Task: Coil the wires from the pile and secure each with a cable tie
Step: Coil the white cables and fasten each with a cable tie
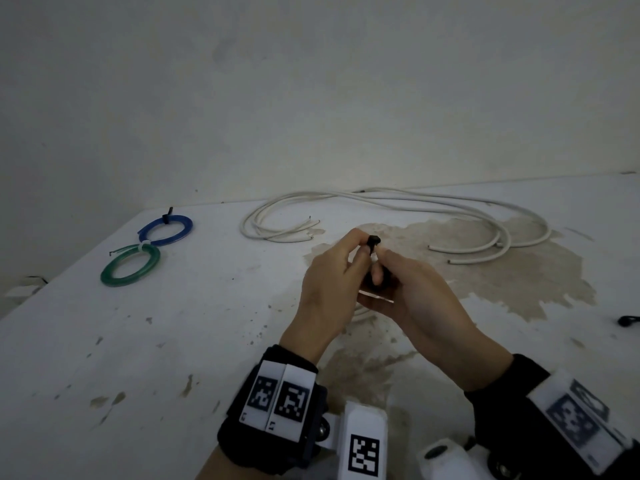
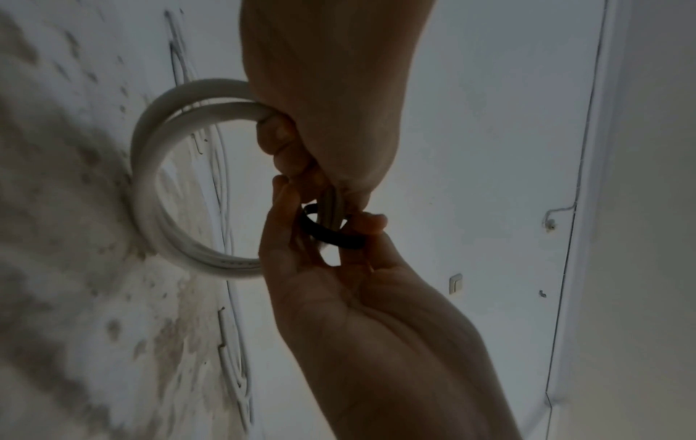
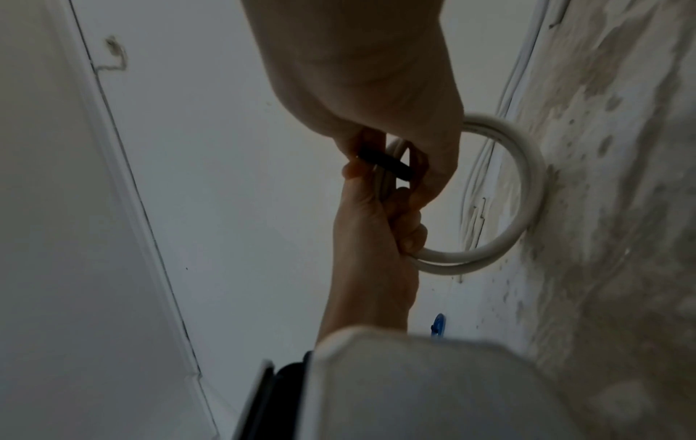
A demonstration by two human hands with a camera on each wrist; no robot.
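Note:
A white wire coil [image 2: 150,166] stands on edge above the table, and my left hand [image 2: 324,119] grips it with curled fingers. A black cable tie [image 2: 331,235] loops round the gathered strands, and my right hand [image 2: 339,282] pinches it between thumb and fingers. In the right wrist view the right hand [image 3: 376,89] holds the tie [image 3: 384,163] while the left hand [image 3: 373,238] clasps the coil [image 3: 527,190]. In the head view both hands meet at mid-table, left hand [image 1: 358,249] and right hand [image 1: 386,259], with the tie's end [image 1: 373,241] sticking up and the coil mostly hidden.
Loose white wires [image 1: 398,199] sprawl along the back of the white stained table [image 1: 173,341]. A tied blue coil [image 1: 166,230] and a tied green coil [image 1: 130,265] lie at the far left. A small dark object [image 1: 627,320] sits at the right edge.

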